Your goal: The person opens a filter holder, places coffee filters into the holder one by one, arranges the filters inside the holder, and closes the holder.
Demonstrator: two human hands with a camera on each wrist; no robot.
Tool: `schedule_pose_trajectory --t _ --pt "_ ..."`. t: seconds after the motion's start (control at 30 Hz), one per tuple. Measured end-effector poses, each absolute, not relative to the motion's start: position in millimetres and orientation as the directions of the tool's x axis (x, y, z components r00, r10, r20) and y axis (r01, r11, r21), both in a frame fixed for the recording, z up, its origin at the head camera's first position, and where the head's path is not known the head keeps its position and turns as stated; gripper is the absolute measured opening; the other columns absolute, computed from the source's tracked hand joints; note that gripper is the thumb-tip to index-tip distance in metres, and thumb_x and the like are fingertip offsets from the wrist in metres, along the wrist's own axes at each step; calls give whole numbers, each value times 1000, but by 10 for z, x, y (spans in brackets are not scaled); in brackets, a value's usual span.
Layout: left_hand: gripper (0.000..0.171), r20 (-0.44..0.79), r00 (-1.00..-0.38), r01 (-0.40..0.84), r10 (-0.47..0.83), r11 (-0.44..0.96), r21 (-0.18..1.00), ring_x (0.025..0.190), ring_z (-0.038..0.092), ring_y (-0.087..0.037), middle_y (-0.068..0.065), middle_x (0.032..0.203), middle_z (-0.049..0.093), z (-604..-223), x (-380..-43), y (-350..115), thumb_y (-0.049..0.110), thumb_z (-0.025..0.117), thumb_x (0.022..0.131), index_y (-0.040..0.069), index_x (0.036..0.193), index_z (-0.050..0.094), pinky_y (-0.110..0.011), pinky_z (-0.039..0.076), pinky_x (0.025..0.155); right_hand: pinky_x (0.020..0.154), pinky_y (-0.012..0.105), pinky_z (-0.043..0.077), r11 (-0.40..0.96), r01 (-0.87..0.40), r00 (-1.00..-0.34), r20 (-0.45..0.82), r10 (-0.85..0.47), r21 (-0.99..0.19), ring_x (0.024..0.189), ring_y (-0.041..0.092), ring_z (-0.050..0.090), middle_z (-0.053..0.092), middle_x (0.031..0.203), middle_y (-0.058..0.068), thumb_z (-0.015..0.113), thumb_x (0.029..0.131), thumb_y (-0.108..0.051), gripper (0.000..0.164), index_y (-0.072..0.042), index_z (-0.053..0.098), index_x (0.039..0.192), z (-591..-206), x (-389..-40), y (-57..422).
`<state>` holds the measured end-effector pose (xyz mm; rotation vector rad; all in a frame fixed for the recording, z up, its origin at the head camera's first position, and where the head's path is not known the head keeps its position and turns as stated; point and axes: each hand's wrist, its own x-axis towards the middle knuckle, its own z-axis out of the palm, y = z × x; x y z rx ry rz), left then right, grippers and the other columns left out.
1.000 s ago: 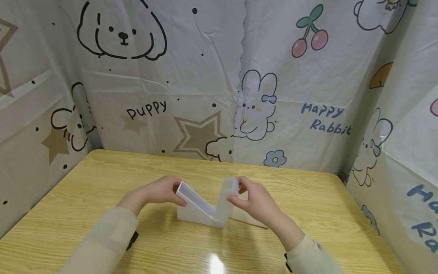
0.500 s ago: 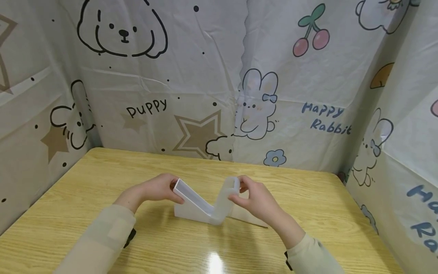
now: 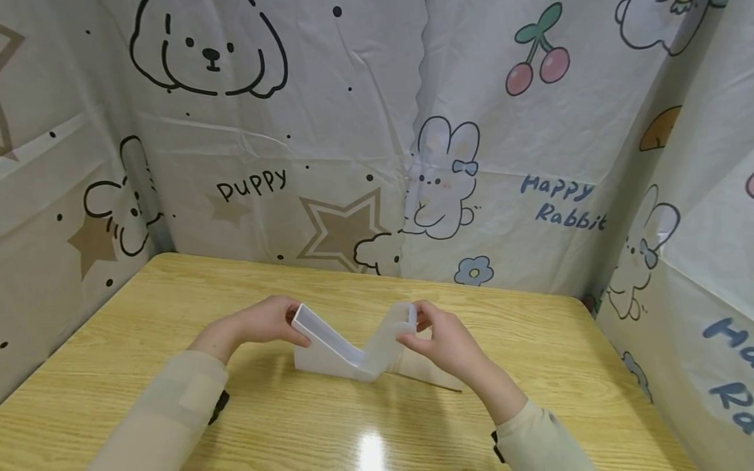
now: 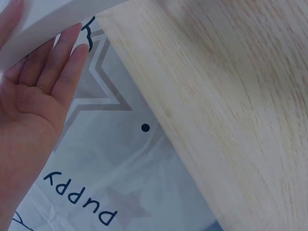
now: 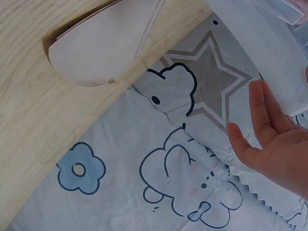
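Note:
A white plastic case stands spread in a V in mid-table in the head view. Its hollow white half (image 3: 324,360) leans left, its frosted half (image 3: 384,343) leans right, and both meet low down. My left hand (image 3: 259,322) grips the upper left end, thumb in front and fingers behind. At the top of the frosted half, my right hand (image 3: 446,343) pinches the edge between thumb and fingers. Just behind the right half lies a flat beige piece with a stitched line (image 5: 103,50), rounded at one end in the right wrist view and partly hidden in the head view.
The wood-grain table (image 3: 283,425) carries everything. Printed cloth (image 3: 330,131) hangs along its back and both sides. Dark bands (image 3: 218,407) show at the sleeve cuffs.
My left hand has shifted slightly left and up with the white half. The frosted half tilts further right, so the V is wider. My right hand has barely moved.

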<state>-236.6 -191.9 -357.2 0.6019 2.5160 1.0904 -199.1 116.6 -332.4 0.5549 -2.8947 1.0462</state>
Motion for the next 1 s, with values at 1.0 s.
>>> schedule_pose_trajectory --t 1.0 --pt "30 -131 -871 225 474 620 752 87 62 -14 -6 96 68 -3572 -2423 -2007 20 74 80 2 101 63 -35 52 80 66 29 47 740 -261 -956 61 -287 -620 78 13 59 64 85 3 72 82 -26 31 -7 59 102 -3439 -2154 1377"
